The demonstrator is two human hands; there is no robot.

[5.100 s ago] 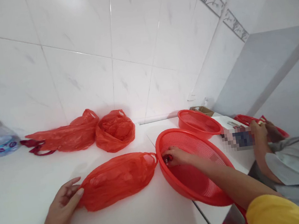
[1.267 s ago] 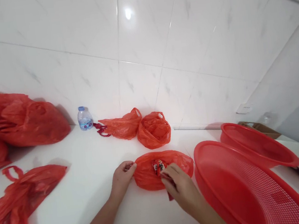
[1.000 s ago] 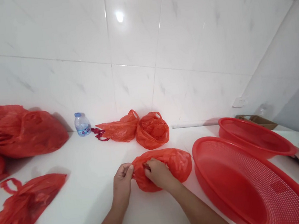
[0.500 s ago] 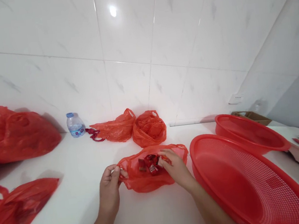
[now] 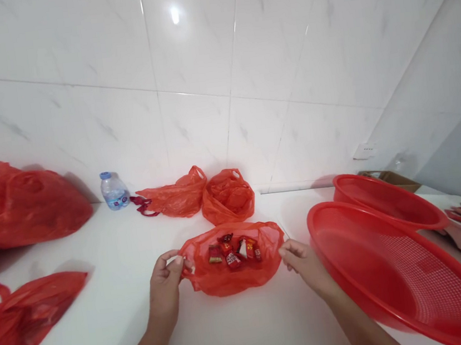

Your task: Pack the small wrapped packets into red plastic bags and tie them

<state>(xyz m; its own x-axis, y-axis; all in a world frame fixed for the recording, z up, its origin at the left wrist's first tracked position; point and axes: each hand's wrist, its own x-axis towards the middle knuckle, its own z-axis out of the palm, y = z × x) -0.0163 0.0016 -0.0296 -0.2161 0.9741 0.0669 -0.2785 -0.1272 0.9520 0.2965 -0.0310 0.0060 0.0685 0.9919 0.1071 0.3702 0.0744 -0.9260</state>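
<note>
Red plastic bag (image 5: 226,285) runs left-right, mouth up; my left hand (image 5: 164,284) pinches one end, right hand (image 5: 304,263), now off the wrapped packets (image 5: 232,259), the other.

Shows crinkled plastic (rather sheer) in the open red bag (image 5: 232,285), smooth plastic in the perforated red basket (image 5: 374,269), glossy white tiles (image 5: 192,45).
</note>
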